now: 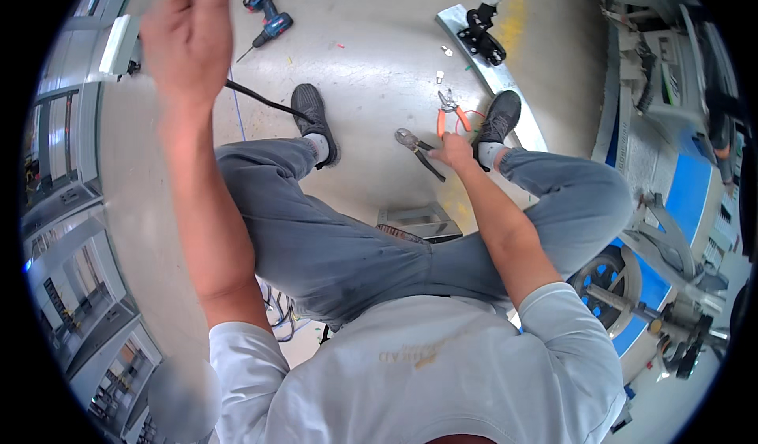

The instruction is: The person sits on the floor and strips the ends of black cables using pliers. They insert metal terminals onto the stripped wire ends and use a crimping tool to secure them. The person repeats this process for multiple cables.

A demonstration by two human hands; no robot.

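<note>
My left hand (189, 45) is raised at the upper left, blurred, its fingers stretched out and partly cut off by the frame edge. It appears to hold nothing. A black cable (264, 99) passes behind that wrist toward my left shoe. Low between my feet, my right hand (453, 151) has its fingers closed at one handle of the dark-handled pliers (407, 137), whose handles are spread apart. Orange-handled wire strippers (448, 106) lie just beyond that hand, near a thin red wire (476, 114) by my right shoe.
A cordless drill (271, 20) lies on the floor at the far left. A metal rail (521, 104) with a black clamp-like fitting (483, 39) runs past my right shoe. Small connectors (440, 76) lie nearby. Metal frames (71, 187) line the left; a wheeled machine (612, 286) stands right.
</note>
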